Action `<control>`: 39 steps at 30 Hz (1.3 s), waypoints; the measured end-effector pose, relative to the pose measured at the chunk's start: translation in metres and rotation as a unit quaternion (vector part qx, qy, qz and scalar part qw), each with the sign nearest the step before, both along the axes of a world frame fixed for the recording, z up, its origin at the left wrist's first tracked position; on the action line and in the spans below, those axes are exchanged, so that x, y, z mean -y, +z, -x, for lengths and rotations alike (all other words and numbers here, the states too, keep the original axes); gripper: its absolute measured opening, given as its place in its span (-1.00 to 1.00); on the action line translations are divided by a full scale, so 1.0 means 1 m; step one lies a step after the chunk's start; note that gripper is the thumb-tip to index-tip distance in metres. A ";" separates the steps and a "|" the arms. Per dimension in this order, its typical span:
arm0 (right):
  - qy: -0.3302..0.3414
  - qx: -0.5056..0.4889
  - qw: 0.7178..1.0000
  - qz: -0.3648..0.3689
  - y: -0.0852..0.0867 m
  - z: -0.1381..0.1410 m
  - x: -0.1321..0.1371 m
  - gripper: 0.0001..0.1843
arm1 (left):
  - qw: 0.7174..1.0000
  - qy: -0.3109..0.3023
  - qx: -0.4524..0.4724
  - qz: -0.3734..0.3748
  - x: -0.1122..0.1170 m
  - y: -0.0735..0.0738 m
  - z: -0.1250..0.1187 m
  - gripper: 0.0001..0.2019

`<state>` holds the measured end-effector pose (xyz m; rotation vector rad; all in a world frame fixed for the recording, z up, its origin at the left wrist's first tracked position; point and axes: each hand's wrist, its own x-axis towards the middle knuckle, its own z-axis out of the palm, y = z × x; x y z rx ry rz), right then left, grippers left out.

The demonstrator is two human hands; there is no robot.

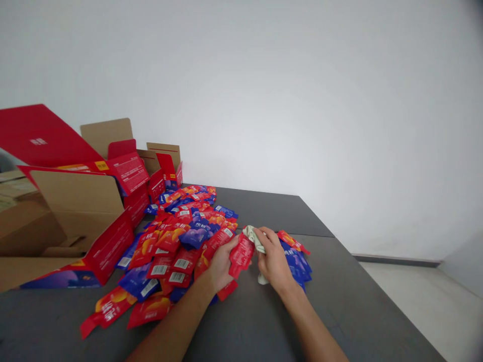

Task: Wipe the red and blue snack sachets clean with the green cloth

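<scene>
My left hand (pixel 222 265) grips a red sachet (pixel 241 255), holding it up just above the dark grey table (pixel 339 311). My right hand (pixel 273 261) is closed round a crumpled pale cloth (pixel 253 236) pressed against that sachet. Both hands meet at the near right edge of a big heap of red and blue sachets (pixel 181 236). A smaller stack of blue and red sachets (pixel 298 261) lies just behind my right hand.
Open red-and-brown cardboard boxes (pixel 81 211) stand at the left, flaps up, with smaller ones (pixel 166 168) behind. A white wall fills the background. The table's right edge drops to a pale floor (pixel 415 296).
</scene>
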<state>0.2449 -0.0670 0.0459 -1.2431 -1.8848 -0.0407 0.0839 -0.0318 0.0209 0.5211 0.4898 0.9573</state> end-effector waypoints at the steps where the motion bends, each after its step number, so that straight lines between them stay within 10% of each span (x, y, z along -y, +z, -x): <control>1: -0.001 0.010 1.000 -0.006 0.001 0.005 -0.003 -0.29 | 1.000 0.008 0.011 0.004 0.001 0.003 0.001 -0.72; 14: 0.118 0.095 0.988 0.007 -0.022 0.044 0.012 -0.20 | 0.996 -0.015 0.081 0.028 -0.013 0.007 0.020 -0.66; 23: -0.046 0.000 0.996 -0.080 -0.027 0.016 0.001 -0.13 | 0.998 -0.036 0.040 0.031 0.002 0.003 0.003 -0.71; 32: 0.111 0.045 0.993 0.003 -0.025 0.046 0.014 -0.18 | 0.995 0.062 0.062 0.045 -0.008 0.007 0.012 -0.74; 39: 0.049 -0.063 0.997 -0.015 -0.026 0.033 0.011 -0.22 | 0.996 0.063 0.049 0.028 -0.013 -0.004 0.012 -0.89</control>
